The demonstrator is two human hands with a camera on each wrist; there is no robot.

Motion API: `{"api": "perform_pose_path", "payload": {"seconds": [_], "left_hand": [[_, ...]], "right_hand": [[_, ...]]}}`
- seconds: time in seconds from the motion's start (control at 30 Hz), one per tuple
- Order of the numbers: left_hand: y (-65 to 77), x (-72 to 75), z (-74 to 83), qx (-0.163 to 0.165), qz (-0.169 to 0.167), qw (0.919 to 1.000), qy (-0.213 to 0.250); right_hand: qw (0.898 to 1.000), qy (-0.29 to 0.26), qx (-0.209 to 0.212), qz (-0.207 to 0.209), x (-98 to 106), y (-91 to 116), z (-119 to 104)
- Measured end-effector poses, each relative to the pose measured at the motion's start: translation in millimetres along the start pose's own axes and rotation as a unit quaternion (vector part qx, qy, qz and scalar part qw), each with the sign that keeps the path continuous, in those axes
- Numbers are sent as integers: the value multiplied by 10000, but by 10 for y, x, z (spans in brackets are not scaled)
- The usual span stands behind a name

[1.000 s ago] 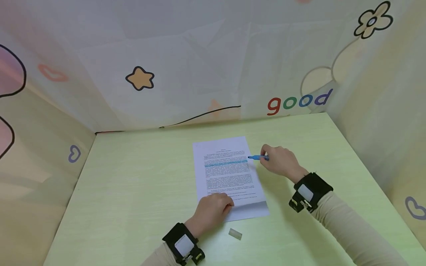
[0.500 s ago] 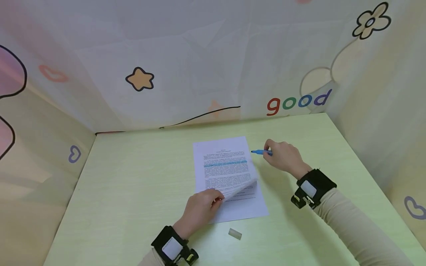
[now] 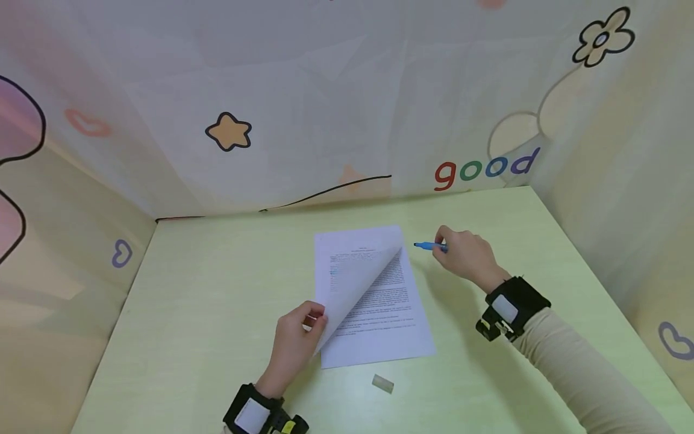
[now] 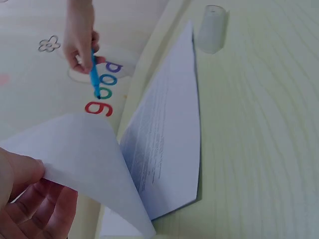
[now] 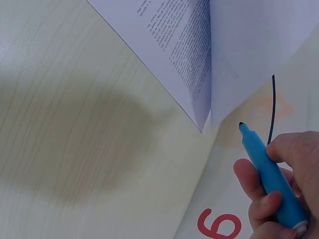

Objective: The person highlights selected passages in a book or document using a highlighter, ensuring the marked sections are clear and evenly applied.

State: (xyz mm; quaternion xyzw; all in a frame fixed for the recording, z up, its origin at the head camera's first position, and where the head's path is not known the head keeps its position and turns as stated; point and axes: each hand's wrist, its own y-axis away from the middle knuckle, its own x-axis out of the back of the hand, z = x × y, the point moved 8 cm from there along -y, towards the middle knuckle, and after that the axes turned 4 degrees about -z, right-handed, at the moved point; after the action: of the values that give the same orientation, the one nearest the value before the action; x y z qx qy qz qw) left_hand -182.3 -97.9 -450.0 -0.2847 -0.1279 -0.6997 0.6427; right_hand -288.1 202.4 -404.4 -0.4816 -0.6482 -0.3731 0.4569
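Observation:
My left hand [image 3: 295,337] pinches the lower corner of the top printed sheet [image 3: 355,280] between thumb and fingers. That sheet curls up and to the left, its blank back showing in the left wrist view as a raised white flap [image 4: 84,149]. Underneath, another printed page [image 3: 385,343] lies flat on the table. Off the paper's right edge, my right hand [image 3: 467,256] holds a blue highlighter [image 5: 271,174], its dark tip bare and pointing left, apart from the paper. The blue highlighted line on the top sheet is mostly hidden by the curl.
A small translucent, cap-like piece [image 3: 382,383] lies on the light wooden table [image 3: 217,289] just in front of the paper. Printed curtains [image 3: 325,108] enclose the table at the back and both sides.
My left hand has lifted the top sheet's lower part and drawn it leftward, uncovering the page below. The right hand has moved slightly away from the paper with the highlighter.

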Motion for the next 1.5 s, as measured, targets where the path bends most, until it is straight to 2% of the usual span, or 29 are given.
{"api": "perform_pose_path", "payload": {"seconds": [0.07,0.17,0.33,0.47,0.6,0.8,0.93,1.07,1.2,1.5], "left_hand": [[17,73,-77,279,176,9985,439],[56,149,-229,770,377,9903,1090],[159,253,-462,1532,631,9687,1847],[270,369,-611,1920,946,9520,2187],[368,507,-733,2092,1352,9408,2298],[512,648,-858,2377,1743,9313,2141],[625,682,-932,2675,1896,9196,2163],[707,667,-1014,2985,1861,9107,2163],[748,637,-1063,3132,1812,9053,2225],[779,693,-1148,3167,2042,9034,2046]], "right_hand": [[10000,3,14,28,-1,5,-1],[10000,8,25,35,-20,7,0],[10000,14,22,-25,-68,3,-5],[9999,55,41,-85,-93,-7,-6],[9999,72,44,-66,-92,-16,-8],[10000,32,36,-86,-132,-30,-18],[9999,19,90,-93,-148,-34,-39],[9999,24,101,-67,-149,-45,-45],[9999,19,75,-119,-171,-64,-50],[9997,79,165,-141,-181,-81,-101]]}}
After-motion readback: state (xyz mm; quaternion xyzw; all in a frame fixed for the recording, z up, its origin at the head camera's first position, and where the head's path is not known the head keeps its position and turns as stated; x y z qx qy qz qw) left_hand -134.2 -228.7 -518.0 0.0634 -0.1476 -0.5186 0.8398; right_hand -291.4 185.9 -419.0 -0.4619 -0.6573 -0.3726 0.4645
